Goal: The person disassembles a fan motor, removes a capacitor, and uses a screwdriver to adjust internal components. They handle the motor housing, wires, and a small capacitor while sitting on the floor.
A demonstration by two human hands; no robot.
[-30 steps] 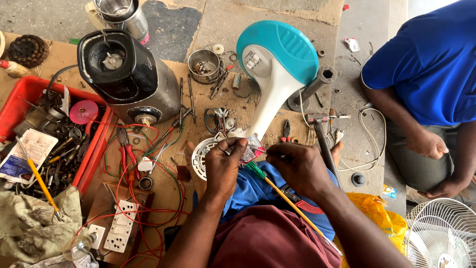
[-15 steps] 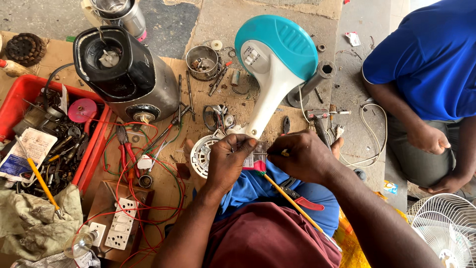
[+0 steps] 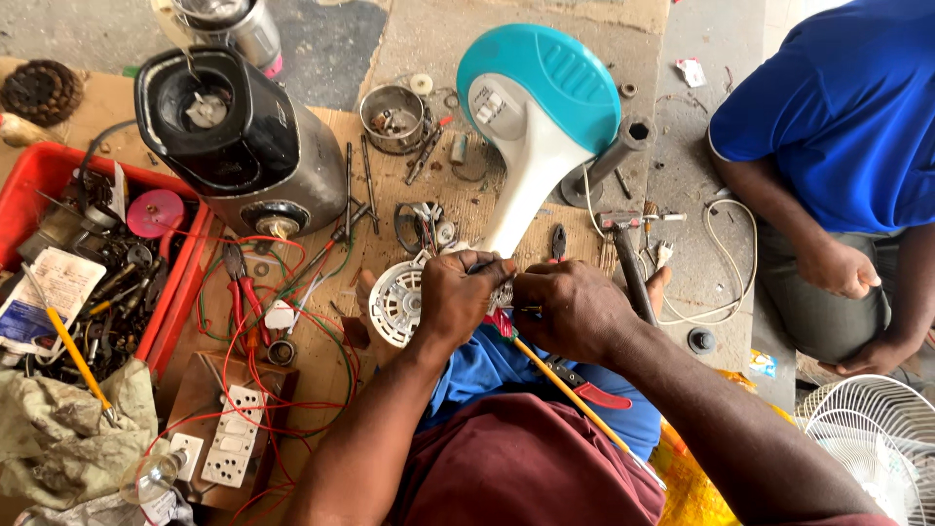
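In the middle of the frame sits a white fan motor with slots, joined to the white neck of a fan stand with a teal base. It lies close to the person's lap, likely so both hands can reach it.

The left hand is curled shut on the motor's edge, as if to hold it steady. The right hand is closed around a small tool with a yellow stick trailing toward the lower right; its tip is hidden between the hands.

A blender base stands at upper left. A red tray of tools sits at the left edge. Red wires run to white sockets at lower left. Another person in a blue shirt sits at upper right.
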